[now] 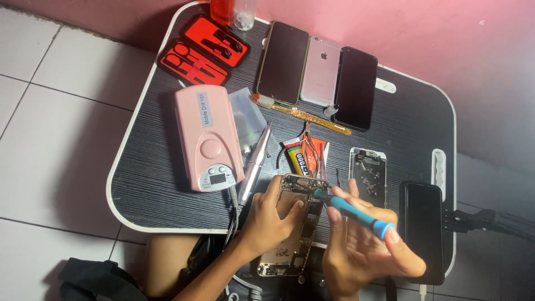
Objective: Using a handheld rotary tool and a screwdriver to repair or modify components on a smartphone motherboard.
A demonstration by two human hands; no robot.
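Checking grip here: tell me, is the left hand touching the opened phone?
Touching: the head view shows the left hand gripping the opened phone.

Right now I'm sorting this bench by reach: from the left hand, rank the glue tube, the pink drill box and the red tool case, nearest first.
From the left hand:
1. Glue tube, just beyond the fingers.
2. Pink drill box, farther to the left.
3. Red tool case, at the table's far-left corner.
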